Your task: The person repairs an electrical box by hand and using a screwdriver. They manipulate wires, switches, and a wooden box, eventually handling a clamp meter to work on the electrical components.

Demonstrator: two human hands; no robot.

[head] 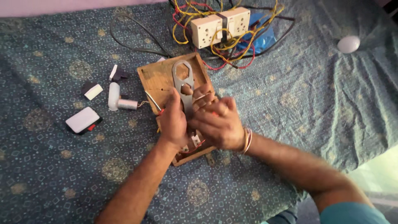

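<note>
My left hand and my right hand meet over a shallow wooden box lying on a patterned blue cloth. A flat grey metal spanner sticks up from between them, and my left hand is closed around its lower end. A thin screwdriver with a red handle also pokes out of my left hand. My right hand is closed against the spanner with a small part in its fingers that I cannot make out. Red wires and small white parts show in the box under my wrists.
A white socket board tangled in yellow and red wires lies behind the box. A white bulb holder, small switch parts and a white switch module lie to the left. A white bulb rests at the far right.
</note>
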